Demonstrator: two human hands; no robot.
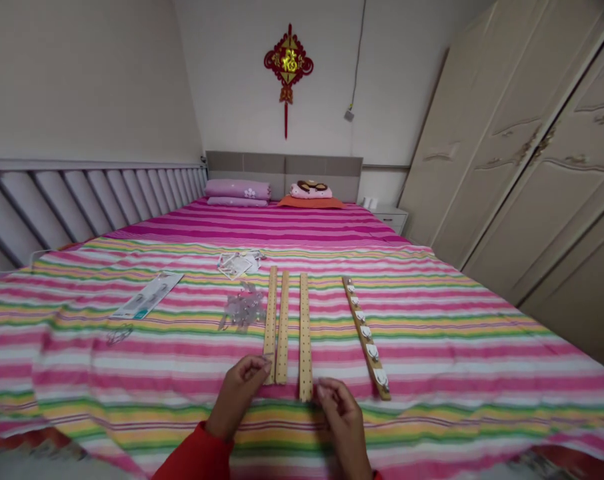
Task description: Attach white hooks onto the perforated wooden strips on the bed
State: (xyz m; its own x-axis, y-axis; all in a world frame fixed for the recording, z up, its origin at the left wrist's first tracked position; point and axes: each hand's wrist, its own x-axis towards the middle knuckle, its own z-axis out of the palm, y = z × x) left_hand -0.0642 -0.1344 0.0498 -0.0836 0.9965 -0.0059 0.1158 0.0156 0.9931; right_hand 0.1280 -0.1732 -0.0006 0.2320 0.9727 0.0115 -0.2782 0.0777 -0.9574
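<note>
My left hand (242, 390) is closed in a pinch on a small greyish see-through piece (269, 355), over the near end of a perforated wooden strip (271, 313). A second such strip (283, 327) lies close beside it. To their right is a third perforated strip (305, 333). Just right of its near end, my right hand (343, 413) has curled fingers with the tips close to the thumb; whether anything is between them is hidden. Left of the strips lies a pile of small clear plastic packets (244, 308) with tiny parts inside.
At right, a wooden strip (367, 340) carries several white hooks. Card pieces (239, 263) lie farther back. On the left are a packaged item (149, 295) and a bundle of thin wire-like pieces (119, 333). Striped cloth (447, 347) covers the bed; a wardrobe (532, 147) stands right.
</note>
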